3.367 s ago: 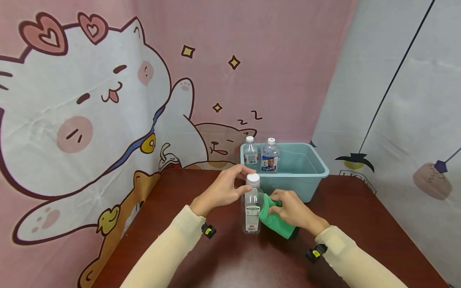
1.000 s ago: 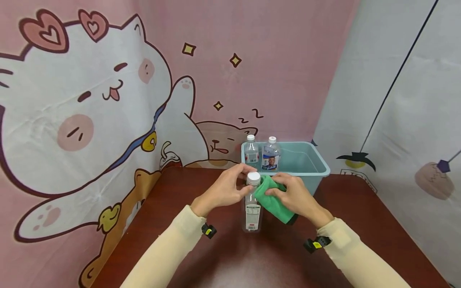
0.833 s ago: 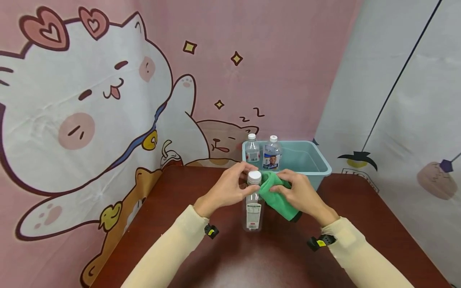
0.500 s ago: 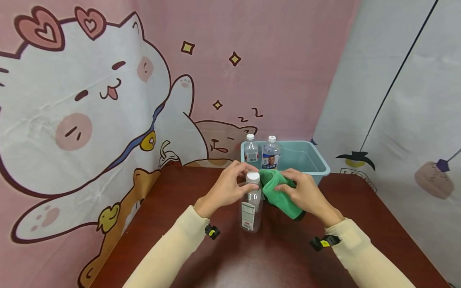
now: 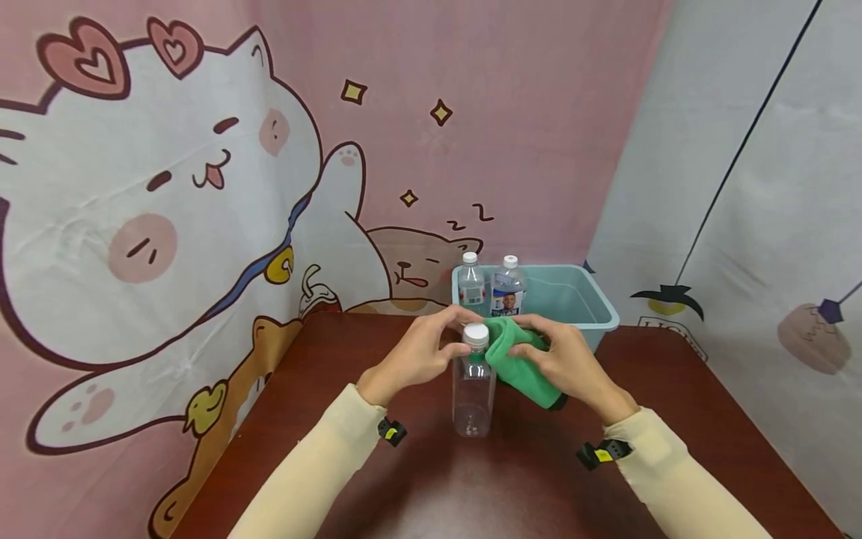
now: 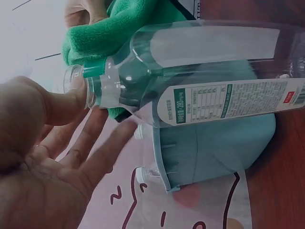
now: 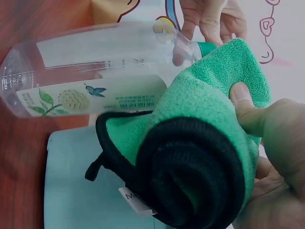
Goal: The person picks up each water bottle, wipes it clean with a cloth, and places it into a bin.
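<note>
A clear plastic bottle (image 5: 474, 408) with a white cap stands upright on the table. My left hand (image 5: 417, 350) pinches it near the cap with thumb and fingers. In the left wrist view, a printed label (image 6: 228, 101) faces that camera, and the thumb lies on the bottle's neck. My right hand (image 5: 572, 363) grips a folded green towel (image 5: 524, 374) and holds it against the bottle's neck. The right wrist view shows the towel's rolled, black-edged end (image 7: 190, 162) and another label (image 7: 95, 95) with a flower picture. The towel partly hides the neck.
Behind the bottle is a light blue plastic bin (image 5: 592, 326). Two capped clear bottles stand at its left side, one with a small label (image 5: 471, 292) and one with a blue label (image 5: 506, 302). A printed cartoon curtain (image 5: 525, 135) hangs behind the dark red table (image 5: 377, 479).
The towel has gone up from the bottle's side to its neck. The bottle has turned in place, so its label no longer faces the head camera. My left hand stays by the cap.
</note>
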The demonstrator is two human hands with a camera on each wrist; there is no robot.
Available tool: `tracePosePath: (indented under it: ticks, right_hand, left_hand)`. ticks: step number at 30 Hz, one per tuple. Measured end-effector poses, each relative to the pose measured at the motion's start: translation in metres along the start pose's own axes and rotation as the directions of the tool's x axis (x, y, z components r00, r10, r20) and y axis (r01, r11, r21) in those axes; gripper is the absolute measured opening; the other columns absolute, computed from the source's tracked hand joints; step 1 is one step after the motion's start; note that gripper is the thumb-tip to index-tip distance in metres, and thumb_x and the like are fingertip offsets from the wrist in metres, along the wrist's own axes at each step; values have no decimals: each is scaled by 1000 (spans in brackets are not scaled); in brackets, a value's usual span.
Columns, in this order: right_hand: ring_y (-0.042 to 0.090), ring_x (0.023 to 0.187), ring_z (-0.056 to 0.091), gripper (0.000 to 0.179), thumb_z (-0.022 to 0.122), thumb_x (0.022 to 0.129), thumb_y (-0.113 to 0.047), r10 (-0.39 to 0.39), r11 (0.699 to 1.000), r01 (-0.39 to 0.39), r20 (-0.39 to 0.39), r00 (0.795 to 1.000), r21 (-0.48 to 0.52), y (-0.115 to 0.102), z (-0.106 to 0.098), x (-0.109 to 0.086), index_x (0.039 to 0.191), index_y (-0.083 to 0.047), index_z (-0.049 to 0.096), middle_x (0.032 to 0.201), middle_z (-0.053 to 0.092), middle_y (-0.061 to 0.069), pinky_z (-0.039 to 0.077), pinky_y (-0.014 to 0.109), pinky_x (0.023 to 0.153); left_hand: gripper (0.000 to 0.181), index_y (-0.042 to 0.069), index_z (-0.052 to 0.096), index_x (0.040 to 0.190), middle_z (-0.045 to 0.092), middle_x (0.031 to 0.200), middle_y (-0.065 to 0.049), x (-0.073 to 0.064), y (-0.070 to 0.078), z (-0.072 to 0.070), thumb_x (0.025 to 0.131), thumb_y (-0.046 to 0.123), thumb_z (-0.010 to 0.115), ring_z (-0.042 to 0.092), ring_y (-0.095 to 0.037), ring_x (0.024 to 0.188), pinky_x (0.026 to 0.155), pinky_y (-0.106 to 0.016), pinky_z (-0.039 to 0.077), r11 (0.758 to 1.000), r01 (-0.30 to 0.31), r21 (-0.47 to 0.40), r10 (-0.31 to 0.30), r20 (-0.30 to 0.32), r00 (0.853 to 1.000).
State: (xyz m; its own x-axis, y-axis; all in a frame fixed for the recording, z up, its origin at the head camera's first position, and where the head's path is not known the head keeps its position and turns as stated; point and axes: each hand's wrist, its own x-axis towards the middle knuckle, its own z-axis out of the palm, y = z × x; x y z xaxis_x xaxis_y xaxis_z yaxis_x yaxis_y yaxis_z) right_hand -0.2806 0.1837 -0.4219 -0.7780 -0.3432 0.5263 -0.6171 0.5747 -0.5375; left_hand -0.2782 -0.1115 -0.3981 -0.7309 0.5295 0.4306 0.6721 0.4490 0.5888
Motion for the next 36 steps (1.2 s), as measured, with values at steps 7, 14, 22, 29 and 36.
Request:
tracePosePath:
  ticks: [7, 14, 22, 29, 36]
  right_hand:
    - [21, 106, 82, 40, 90, 104, -19, -54, 998, 53, 35, 998, 38, -3, 14, 2, 142, -11, 83, 131, 87, 9, 67, 31, 85]
    - [27, 111, 84, 33, 94, 99, -13, -126, 991, 127, 24, 992, -43, -1, 25, -1, 130, -8, 87, 125, 86, 8, 70, 47, 92]
    - [24, 108, 82, 32, 96, 95, -8, -113, 992, 118, 75, 991, -55, 5, 26, -9, 126, -6, 89, 120, 84, 5, 69, 39, 88]
    - [22, 105, 84, 31, 96, 94, -8, -113, 989, 125, 129, 985, -85, 20, 32, -20, 125, -8, 89, 116, 86, 3, 71, 37, 87]
    - [19, 104, 83, 19, 95, 96, -6, -97, 988, 124, 253, 962, -94, 39, 50, -34, 113, -11, 88, 111, 84, 0, 70, 31, 84]
  left_hand:
    - [48, 13, 68, 154, 75, 150, -7, 0, 0, 1, 108, 8, 83, 78, -24, 128, 112, -41, 68, 1000, 11, -3, -11, 16, 1000]
    - [51, 11, 66, 155, 75, 151, -7, 1, 1, -1, 108, 9, 84, 80, -24, 131, 112, -38, 68, 1000, 1, -2, -1, 35, 999]
    - [49, 9, 66, 154, 75, 149, -10, 0, 1, -3, 108, 9, 85, 80, -27, 128, 107, -38, 70, 1000, 16, -12, -16, 47, 999]
    - [49, 10, 68, 151, 76, 146, -9, 0, 2, -2, 107, 11, 87, 81, -26, 126, 104, -35, 70, 999, 30, -25, -30, 35, 999]
    - [49, 11, 68, 151, 77, 146, -8, 1, 2, 0, 106, 13, 88, 81, -25, 126, 102, -32, 70, 999, 42, -26, -41, 31, 999]
